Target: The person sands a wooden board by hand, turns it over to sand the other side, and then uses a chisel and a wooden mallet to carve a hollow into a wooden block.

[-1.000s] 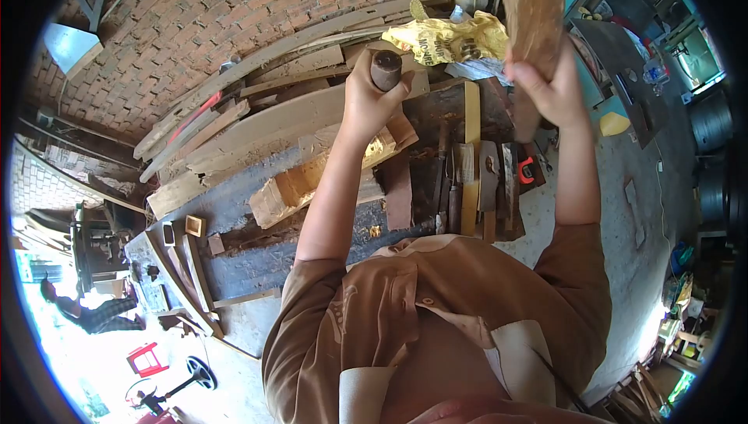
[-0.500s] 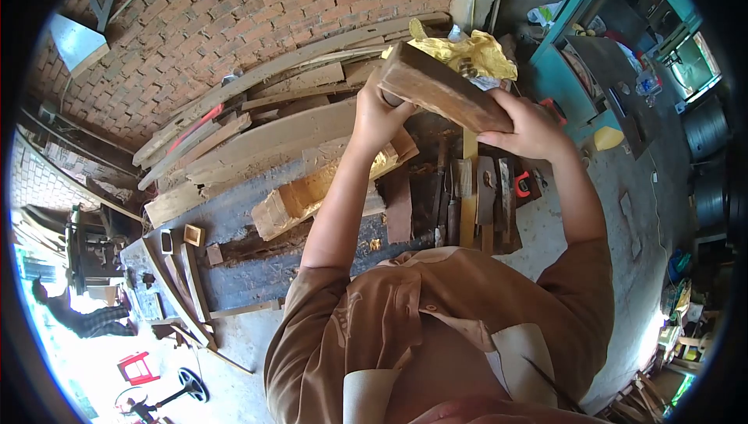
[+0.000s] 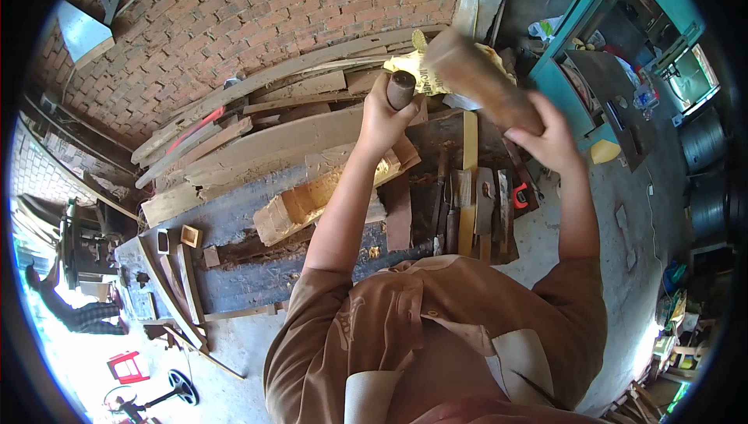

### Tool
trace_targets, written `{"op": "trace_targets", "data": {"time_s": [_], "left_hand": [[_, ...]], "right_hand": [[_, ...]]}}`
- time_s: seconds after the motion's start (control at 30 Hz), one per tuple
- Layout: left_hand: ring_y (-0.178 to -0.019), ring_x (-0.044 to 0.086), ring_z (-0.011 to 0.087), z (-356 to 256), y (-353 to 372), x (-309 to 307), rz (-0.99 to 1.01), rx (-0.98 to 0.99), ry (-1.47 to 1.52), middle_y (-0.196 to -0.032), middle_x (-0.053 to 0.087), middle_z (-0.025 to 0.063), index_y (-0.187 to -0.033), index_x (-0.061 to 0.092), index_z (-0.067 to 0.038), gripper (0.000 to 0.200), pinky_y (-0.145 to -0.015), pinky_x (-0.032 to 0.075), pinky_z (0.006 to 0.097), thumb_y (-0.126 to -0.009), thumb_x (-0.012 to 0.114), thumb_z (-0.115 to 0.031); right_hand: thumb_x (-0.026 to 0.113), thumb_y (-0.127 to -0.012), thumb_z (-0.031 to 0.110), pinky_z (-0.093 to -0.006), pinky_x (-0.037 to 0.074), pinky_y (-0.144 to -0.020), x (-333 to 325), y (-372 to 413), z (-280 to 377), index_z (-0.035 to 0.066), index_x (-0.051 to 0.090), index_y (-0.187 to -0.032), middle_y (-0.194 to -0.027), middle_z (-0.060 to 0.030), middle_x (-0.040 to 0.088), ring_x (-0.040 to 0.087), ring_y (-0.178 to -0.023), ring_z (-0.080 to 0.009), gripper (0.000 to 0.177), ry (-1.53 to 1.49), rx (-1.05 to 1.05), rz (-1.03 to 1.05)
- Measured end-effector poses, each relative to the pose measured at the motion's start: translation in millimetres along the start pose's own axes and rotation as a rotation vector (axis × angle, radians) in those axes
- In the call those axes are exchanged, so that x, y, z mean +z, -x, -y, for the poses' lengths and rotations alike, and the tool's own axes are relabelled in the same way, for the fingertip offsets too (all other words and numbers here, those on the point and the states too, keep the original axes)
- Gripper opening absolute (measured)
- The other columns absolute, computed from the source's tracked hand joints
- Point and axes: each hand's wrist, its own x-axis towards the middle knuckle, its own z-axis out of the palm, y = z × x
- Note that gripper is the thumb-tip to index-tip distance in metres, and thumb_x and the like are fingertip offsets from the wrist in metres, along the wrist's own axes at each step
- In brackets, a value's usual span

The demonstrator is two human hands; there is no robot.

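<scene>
My left hand (image 3: 382,121) is wrapped around a round wooden handle (image 3: 401,90), its dark end facing up at me; whatever lies below the grip is hidden. To the right, my right hand (image 3: 548,134) grips one end of a thick wooden block (image 3: 487,87). The block's far end is smeared by motion and tilts up and left, apart from the handle. Beneath my left forearm, a light-coloured hollowed piece of wood (image 3: 300,204) rests on the dark workbench (image 3: 257,277).
Long planks (image 3: 265,132) lean along the brick wall (image 3: 312,3). Several hand tools (image 3: 452,210) lie by a yellow strip (image 3: 469,155), with a red-handled tool (image 3: 520,196) beside them. Small wooden boxes (image 3: 192,235) sit at the left. A person (image 3: 82,315) is at far left.
The wooden block has swung up and right, away from the handle, uncovering its end. My right hand moved slightly right and down; my left hand stays nearly in place.
</scene>
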Motion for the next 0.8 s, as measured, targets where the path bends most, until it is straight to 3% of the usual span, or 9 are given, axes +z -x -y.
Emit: {"op": "trace_targets", "data": {"time_s": [0.1, 0.17, 0.23, 0.3, 0.4, 0.5, 0.6, 0.7, 0.8], "left_hand": [[-0.064, 0.051, 0.0103, -3, -1, 1, 0.02, -0.051, 0.022, -0.073, 0.056, 0.0057, -0.087, 0.048, -0.001, 0.032, -0.057, 0.043, 0.0267, -0.067, 0.069, -0.013], [-0.066, 0.05, 0.0104, -4, -1, 3, 0.036, -0.036, 0.033, -0.076, 0.056, 0.0068, -0.089, 0.049, -0.001, 0.034, -0.06, 0.044, 0.0272, -0.066, 0.07, -0.014], [-0.067, 0.05, 0.0108, 17, 0, 10, 0.054, 0.012, 0.031, -0.077, 0.056, 0.0066, -0.09, 0.049, -0.001, 0.034, -0.062, 0.043, 0.0273, -0.067, 0.07, -0.014], [-0.067, 0.049, 0.0111, 25, -1, 12, 0.07, 0.064, 0.022, -0.077, 0.056, 0.0064, -0.091, 0.05, -0.001, 0.034, -0.063, 0.043, 0.0274, -0.067, 0.07, -0.014], [-0.078, 0.06, 0.0283, -5, -2, 10, 0.08, -0.034, -0.03, -0.082, 0.059, 0.0189, -0.098, 0.047, 0.004, 0.039, -0.069, 0.046, 0.0333, -0.067, 0.065, -0.012], [-0.07, 0.052, 0.0137, 0, 0, 14, 0.05, -0.03, 0.012, -0.077, 0.057, 0.01, -0.093, 0.05, 0.0, 0.034, -0.066, 0.044, 0.0282, -0.068, 0.068, -0.014], [-0.068, 0.051, 0.0137, 0, 2, 16, 0.047, -0.003, 0.024, -0.076, 0.056, 0.0098, -0.092, 0.05, 0.0, 0.032, -0.064, 0.044, 0.0282, -0.069, 0.068, -0.014], [-0.066, 0.051, 0.0133, 6, 4, 16, 0.017, 0.045, -0.071, -0.075, 0.056, 0.0096, -0.089, 0.049, 0.0, 0.03, -0.063, 0.043, 0.0278, -0.069, 0.067, -0.013], [-0.067, 0.052, 0.0136, 2, 2, 9, 0.029, -0.032, -0.059, -0.075, 0.056, 0.0102, -0.086, 0.048, -0.001, 0.029, -0.063, 0.044, 0.0277, -0.069, 0.067, -0.013]], "right_hand": [[0.065, -0.075, 0.018, -0.0285, 0.046, -0.073, 1, -3, -12, -0.003, 0.047, -0.102, -0.087, -0.0092, 0.056, 0.057, -0.079, -0.0161, 0.039, -0.613, -0.067, -0.058], [0.065, -0.075, 0.019, -0.0276, 0.046, -0.067, 26, -3, -17, -0.001, 0.047, -0.099, -0.079, -0.0082, 0.056, 0.057, -0.072, -0.0157, 0.036, -0.716, -0.087, -0.103], [0.072, -0.069, 0.028, -0.0357, 0.045, -0.075, 24, -1, 15, -0.001, 0.043, -0.111, -0.09, -0.0136, 0.059, 0.059, -0.083, -0.0259, 0.058, 0.074, -0.016, 0.049], [0.074, -0.066, 0.028, -0.0334, 0.045, -0.076, 19, 0, 20, 0.001, 0.048, -0.108, -0.091, -0.0135, 0.061, 0.06, -0.086, -0.0241, 0.056, 0.128, 0.168, 0.238], [0.074, -0.067, 0.025, -0.0311, 0.046, -0.072, 8, 4, 17, 0.0, 0.052, -0.1, -0.088, -0.0104, 0.061, 0.06, -0.08, -0.0195, 0.047, 0.0, 0.074, -0.084], [0.07, -0.071, 0.024, -0.0308, 0.047, -0.071, 10, 1, -6, -0.003, 0.051, -0.098, -0.084, -0.0074, 0.059, 0.058, -0.072, -0.0166, 0.043, -0.463, 0.057, -0.325], [0.069, -0.072, 0.029, -0.0319, 0.046, -0.075, 31, -2, -25, -0.005, 0.047, -0.103, -0.092, -0.0104, 0.057, 0.058, -0.076, -0.0186, 0.05, -0.543, 0.085, -0.069], [0.069, -0.072, 0.028, -0.0311, 0.043, -0.078, 42, -2, -20, -0.005, 0.05, -0.102, -0.091, -0.0101, 0.057, 0.054, -0.087, -0.0177, 0.048, -0.095, 0.127, 0.153], [0.067, -0.073, 0.026, -0.0298, 0.044, -0.072, 11, -7, -12, -0.001, 0.051, -0.099, -0.086, -0.0074, 0.058, 0.055, -0.079, -0.0162, 0.041, -0.29, 0.191, 0.051]]}}
